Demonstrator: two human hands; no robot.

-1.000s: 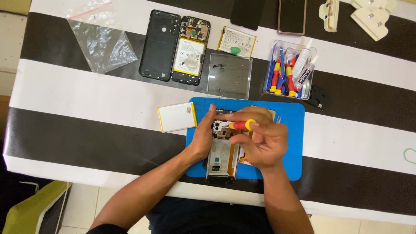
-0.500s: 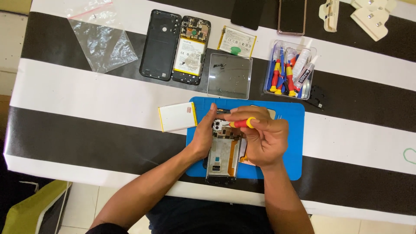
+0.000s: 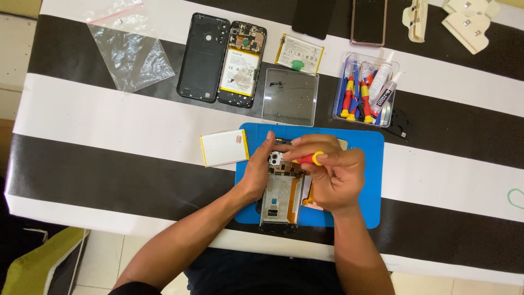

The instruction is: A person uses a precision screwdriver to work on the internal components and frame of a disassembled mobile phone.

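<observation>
Your left hand [image 3: 257,173] clamps the left edge of the opened phone frame with its orange flex cable [image 3: 279,198], pinning it flat on the blue rectangular work mat [image 3: 360,180] near you. Your right hand [image 3: 334,177] has its fingers closed round the red-and-yellow screwdriver [image 3: 307,158], tip angled at the frame's far end. The clear plastic tool tray [image 3: 364,90] sits within reach, far right.

Bright, even overhead light; sharp focus, faint shadows.
</observation>
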